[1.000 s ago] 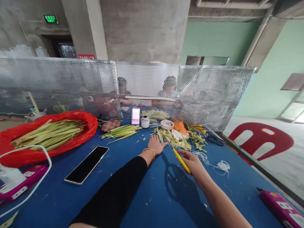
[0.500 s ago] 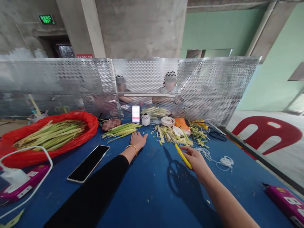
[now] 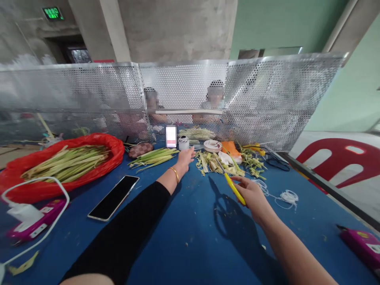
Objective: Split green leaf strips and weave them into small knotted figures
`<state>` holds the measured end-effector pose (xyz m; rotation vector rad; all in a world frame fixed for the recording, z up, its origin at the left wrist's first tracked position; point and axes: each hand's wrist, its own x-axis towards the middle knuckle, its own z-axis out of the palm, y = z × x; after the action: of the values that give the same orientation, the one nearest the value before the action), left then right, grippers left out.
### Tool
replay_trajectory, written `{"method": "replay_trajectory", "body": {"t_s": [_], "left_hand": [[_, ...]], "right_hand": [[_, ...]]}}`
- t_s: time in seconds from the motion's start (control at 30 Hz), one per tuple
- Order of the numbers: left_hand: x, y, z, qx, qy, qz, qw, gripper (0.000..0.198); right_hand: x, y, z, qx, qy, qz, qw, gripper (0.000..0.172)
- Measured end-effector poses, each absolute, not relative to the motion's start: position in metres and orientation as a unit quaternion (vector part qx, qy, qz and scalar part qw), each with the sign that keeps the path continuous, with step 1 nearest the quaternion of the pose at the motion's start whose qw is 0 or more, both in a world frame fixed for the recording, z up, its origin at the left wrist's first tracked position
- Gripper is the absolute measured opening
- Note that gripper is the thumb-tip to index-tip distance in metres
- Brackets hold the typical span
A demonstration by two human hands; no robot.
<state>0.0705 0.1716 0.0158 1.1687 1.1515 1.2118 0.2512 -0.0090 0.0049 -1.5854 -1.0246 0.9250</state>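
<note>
My right hand (image 3: 251, 194) grips a pair of scissors (image 3: 233, 187) by the yellow handles, blades pointing forward and left toward a heap of pale green leaf scraps (image 3: 209, 163). My left hand (image 3: 185, 158) is stretched forward with its fingers apart and nothing visible in it. It is in front of a white jar (image 3: 183, 143), between that heap and a bundle of green leaf strips (image 3: 154, 158); whether it touches the jar I cannot tell. Behind the heap lies a roll of white tape (image 3: 212, 146).
At left a red plastic bag (image 3: 118, 152) holds many leaf strips, near a black-screened phone (image 3: 114, 198) and a purple power strip (image 3: 40, 221). A lit phone (image 3: 171, 137) stands before a perforated metal screen (image 3: 184, 87); two people sit behind it. White string (image 3: 288, 198) lies right.
My left hand has lifted and moved forward and right, from beside the leaf bundle to near the white jar. My right hand keeps hold of the scissors. The view has shifted slightly.
</note>
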Motion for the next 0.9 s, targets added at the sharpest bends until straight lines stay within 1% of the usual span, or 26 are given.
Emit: {"method": "replay_trajectory", "body": {"t_s": [0.07,0.1,0.2,0.27,0.37,0.47,0.5,0.6,0.67,0.73,0.77,0.83,0.9], "left_hand": [[0.049,0.16,0.018,0.436,0.5,0.498,0.558,0.03],[0.04,0.152,0.019,0.415,0.505,0.496,0.571,0.032],[0.023,0.124,0.017,0.369,0.496,0.484,0.619,0.049],[0.019,0.106,0.015,0.354,0.477,0.47,0.653,0.056],[0.015,0.088,0.017,0.336,0.455,0.443,0.696,0.062],[0.01,0.078,0.022,0.319,0.428,0.413,0.738,0.063],[0.007,0.075,0.024,0.311,0.397,0.4,0.766,0.067],[0.0,0.067,0.028,0.29,0.272,0.352,0.847,0.096],[-0.003,0.061,0.029,0.304,0.228,0.333,0.863,0.104],[-0.005,0.057,0.027,0.366,0.23,0.333,0.838,0.104],[-0.005,0.056,0.025,0.43,0.257,0.338,0.797,0.102],[-0.007,0.054,0.02,0.578,0.353,0.343,0.65,0.093],[-0.01,0.052,0.013,0.666,0.445,0.334,0.498,0.078]], "right_hand": [[0.25,-0.01,0.004,-0.655,-0.433,0.383,0.487,0.051],[0.249,-0.01,0.004,-0.657,-0.437,0.381,0.481,0.051],[0.245,-0.011,0.002,-0.669,-0.452,0.369,0.46,0.051],[0.244,-0.011,0.0,-0.674,-0.461,0.362,0.449,0.051],[0.244,-0.01,-0.003,-0.678,-0.473,0.35,0.44,0.049],[0.245,-0.008,-0.007,-0.679,-0.485,0.342,0.432,0.048],[0.246,-0.008,-0.008,-0.678,-0.49,0.34,0.429,0.048],[0.246,-0.007,-0.012,-0.679,-0.511,0.324,0.416,0.047],[0.247,-0.006,-0.015,-0.682,-0.525,0.31,0.404,0.045],[0.248,-0.005,-0.017,-0.687,-0.538,0.297,0.388,0.045],[0.248,-0.004,-0.018,-0.689,-0.545,0.291,0.378,0.045],[0.249,-0.004,-0.019,-0.696,-0.559,0.275,0.359,0.046],[0.248,-0.004,-0.018,-0.703,-0.57,0.254,0.339,0.046]]}}
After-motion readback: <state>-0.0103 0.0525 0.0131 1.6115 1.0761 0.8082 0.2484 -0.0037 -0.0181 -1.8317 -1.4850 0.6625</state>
